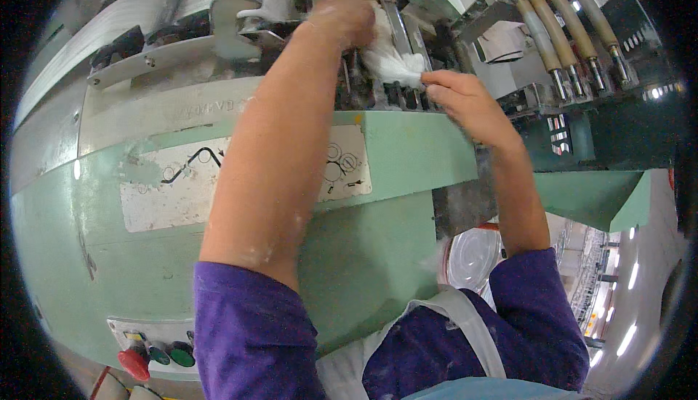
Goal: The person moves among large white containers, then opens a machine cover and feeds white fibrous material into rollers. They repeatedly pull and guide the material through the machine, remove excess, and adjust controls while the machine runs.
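Broadly, a large pale green textile machine [392,153] fills most of the view, its flat painted front curving away toward the edges and carrying a worn, off-white diagram plate [156,189] on its face. Along the machine's upper left, wide white bands of fibre [94,29] run over a grey metal bracket [182,54]. At the upper right, a row of tan rollers [563,25] on metal spindles stands at a slant, side by side. Low on the left of the front panel sits a small control plate with a red mushroom button [134,364] and two green push buttons [171,355] just beside it. Below the machine's right overhang, a round, pale container [472,254] shows between the person's purple sleeves [251,334]. Both bare forearms reach up into the dark metal works at the top centre. The left hand [342,20] is curled, knuckles up, its fingers pressed into the mechanism and touching the upper end of a tuft of white fibre [389,62]; whether it grips that end cannot be told. The right hand [458,94] pinches the lower tip of the same tuft between thumb and fingertips, just beside the machine's green top edge.
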{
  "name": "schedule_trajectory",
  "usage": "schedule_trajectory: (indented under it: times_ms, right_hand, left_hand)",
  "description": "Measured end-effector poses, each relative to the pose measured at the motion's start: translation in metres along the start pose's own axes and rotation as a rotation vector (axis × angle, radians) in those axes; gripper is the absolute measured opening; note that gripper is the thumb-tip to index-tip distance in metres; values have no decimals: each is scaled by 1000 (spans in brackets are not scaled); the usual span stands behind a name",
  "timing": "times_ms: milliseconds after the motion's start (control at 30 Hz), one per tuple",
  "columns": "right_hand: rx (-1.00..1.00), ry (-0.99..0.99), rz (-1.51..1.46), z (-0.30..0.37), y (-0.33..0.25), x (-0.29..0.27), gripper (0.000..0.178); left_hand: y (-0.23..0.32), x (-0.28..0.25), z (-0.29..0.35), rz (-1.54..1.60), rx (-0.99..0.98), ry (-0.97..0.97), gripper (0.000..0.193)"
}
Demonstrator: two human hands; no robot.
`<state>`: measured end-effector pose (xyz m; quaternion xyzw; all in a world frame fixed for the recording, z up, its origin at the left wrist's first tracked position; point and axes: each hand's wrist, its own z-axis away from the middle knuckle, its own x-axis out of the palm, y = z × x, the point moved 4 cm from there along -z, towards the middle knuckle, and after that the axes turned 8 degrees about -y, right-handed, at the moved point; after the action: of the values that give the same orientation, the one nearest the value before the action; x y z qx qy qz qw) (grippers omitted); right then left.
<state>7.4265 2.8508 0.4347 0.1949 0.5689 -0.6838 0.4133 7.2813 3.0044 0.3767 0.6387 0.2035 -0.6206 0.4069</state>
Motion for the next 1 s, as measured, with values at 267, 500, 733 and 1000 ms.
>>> schedule_trajectory:
  times_ms: [267, 500, 733, 1000]
  right_hand:
    - [-123, 173, 257, -49, 12, -27, 32]
    - [-42, 354, 571, -109, 5, -3, 31]
    - [6, 316, 553, -119, 11, 1, 33]
    - [-3, 250, 431, -90, 2, 6, 32]
  left_hand:
    - [4, -2, 6, 0, 8, 212, 26]
    - [-3, 0, 6, -107, -30, 77, 25]
    - [-9, 6, 0, -80, -45, 101, 27]
    - [-7, 2, 3, -89, -25, 107, 27]
